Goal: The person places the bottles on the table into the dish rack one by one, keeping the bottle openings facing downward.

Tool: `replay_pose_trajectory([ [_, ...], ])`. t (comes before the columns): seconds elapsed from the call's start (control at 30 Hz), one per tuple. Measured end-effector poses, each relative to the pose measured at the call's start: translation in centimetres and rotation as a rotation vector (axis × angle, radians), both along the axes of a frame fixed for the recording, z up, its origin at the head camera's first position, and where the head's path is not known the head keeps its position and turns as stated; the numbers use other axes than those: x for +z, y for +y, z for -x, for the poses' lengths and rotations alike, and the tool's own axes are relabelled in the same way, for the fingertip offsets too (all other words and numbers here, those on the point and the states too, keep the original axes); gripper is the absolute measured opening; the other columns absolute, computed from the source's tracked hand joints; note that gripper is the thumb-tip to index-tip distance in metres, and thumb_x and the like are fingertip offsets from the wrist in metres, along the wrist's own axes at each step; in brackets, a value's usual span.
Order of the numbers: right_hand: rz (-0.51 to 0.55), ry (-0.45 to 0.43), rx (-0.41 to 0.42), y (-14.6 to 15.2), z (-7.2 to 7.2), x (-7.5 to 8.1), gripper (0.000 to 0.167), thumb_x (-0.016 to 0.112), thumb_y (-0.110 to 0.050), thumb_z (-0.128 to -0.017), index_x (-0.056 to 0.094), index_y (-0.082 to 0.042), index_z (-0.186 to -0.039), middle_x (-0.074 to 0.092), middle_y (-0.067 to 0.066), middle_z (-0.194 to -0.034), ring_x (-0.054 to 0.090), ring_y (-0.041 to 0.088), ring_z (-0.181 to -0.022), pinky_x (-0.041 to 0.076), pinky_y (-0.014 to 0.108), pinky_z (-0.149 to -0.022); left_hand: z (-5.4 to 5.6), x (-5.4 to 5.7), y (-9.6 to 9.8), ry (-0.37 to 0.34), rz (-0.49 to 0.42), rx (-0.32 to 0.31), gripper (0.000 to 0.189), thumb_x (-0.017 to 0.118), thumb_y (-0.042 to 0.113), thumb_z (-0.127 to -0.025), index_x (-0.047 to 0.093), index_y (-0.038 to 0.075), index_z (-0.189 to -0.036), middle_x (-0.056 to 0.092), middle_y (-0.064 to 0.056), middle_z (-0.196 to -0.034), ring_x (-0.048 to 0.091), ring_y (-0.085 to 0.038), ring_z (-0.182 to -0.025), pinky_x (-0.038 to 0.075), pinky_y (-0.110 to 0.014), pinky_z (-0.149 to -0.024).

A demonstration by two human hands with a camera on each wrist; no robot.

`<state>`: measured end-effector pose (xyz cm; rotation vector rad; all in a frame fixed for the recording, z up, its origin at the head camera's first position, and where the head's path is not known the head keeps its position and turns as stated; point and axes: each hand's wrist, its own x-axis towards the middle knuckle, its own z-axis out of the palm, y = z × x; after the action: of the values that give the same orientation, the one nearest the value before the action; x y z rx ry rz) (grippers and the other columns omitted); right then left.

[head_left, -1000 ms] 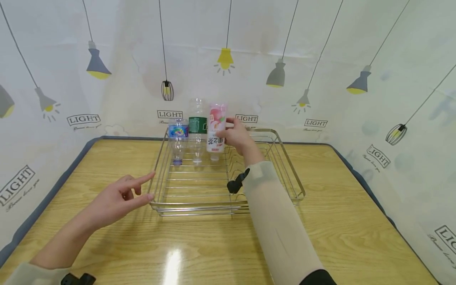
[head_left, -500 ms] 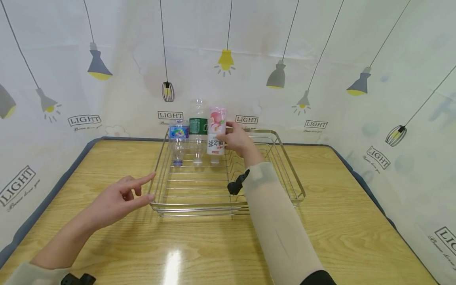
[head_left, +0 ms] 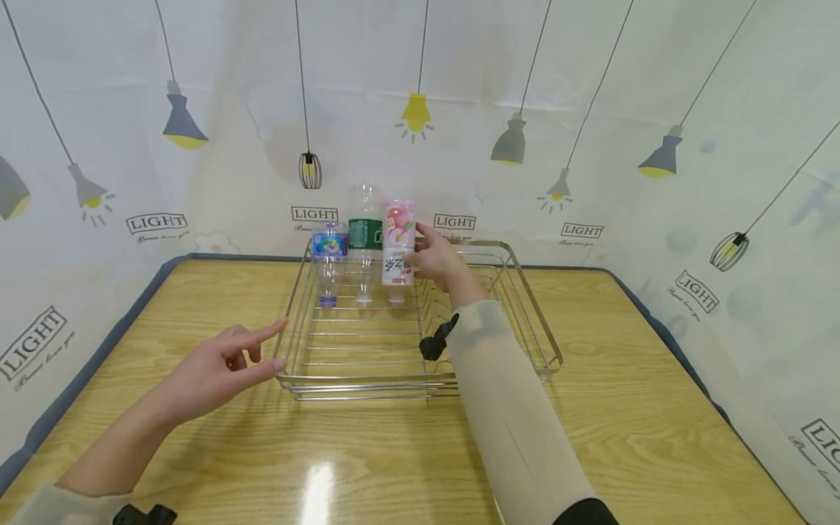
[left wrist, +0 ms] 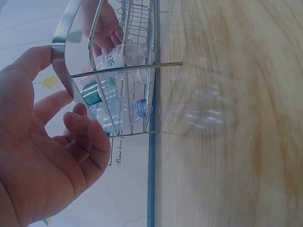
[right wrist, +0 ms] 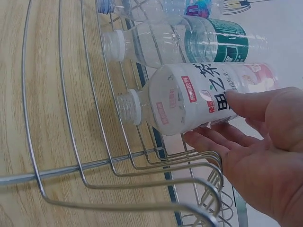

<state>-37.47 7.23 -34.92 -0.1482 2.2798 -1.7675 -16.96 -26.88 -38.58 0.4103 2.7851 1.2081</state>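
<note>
A metal wire dish rack [head_left: 367, 375] stands on the wooden table. Upside down along its back, caps or necks downward, stand three plastic bottles: a small one with a blue label [head_left: 329, 244], a clear one with a green label [head_left: 364, 233], and a peach tea bottle [head_left: 398, 240] with a pink and white label. My right hand [head_left: 441, 259] holds the peach tea bottle from the right, thumb on its label [right wrist: 208, 94] and fingers behind it. My left hand [head_left: 210, 368] touches the rack's left rim with outstretched index finger and thumb; its other fingers [left wrist: 92, 156] are bent.
Curved wire dividers [right wrist: 189, 165] line the rack's right part, beneath my right forearm [head_left: 512, 408]. Behind the table hangs a pale backdrop [head_left: 459, 58] printed with lamps. Dark edging [head_left: 216, 257] runs along the table's back and sides.
The peach tea bottle has come down slightly and turned a little, so its lettering has shifted. My right hand has lowered with it. My left hand and the other bottles stay put.
</note>
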Motion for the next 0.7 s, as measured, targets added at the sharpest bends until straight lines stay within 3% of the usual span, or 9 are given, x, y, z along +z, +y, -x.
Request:
replay_pose_trajectory([
  [0.7,0.018,0.018,-0.028,0.0,0.5,-0.45,0.084,0.061,0.004,-0.107,0.026,-0.026,-0.177,0.05,0.023,-0.166,0.058,0.042,-0.146,0.052,0.06,-0.116,-0.08,0.11,0.09,0.008,-0.004,-0.002,0.068,0.074,0.041,-0.107,0.049,0.023,-0.168,0.049,-0.006,-0.103,0.046,-0.015,-0.077,0.044,-0.031,-0.063],
])
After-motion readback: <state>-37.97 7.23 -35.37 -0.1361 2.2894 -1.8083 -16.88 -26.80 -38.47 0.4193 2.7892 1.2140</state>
